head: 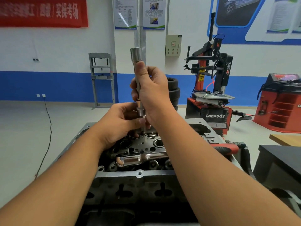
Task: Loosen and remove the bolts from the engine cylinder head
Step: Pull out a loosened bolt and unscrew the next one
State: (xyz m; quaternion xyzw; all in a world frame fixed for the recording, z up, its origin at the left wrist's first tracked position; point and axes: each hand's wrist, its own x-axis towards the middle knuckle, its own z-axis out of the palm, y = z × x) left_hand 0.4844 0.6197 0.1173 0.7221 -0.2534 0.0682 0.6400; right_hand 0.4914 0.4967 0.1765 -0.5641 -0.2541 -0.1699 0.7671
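The left hand (pixel 121 123) pinches the base of the long chrome socket extension bar (pixel 138 82) where it meets a bolt (pixel 143 132) in the grey metal cylinder head (pixel 140 145). The right hand (pixel 152 91) wraps the bar's middle, holding it upright. The bolt's own head is hidden. If the bar tilts off axis, the socket may slip and round the bolt — or the freed bolt could drop into an open bore. A chrome ratchet handle (pixel 138 159) lies loose on the head and could be knocked off.
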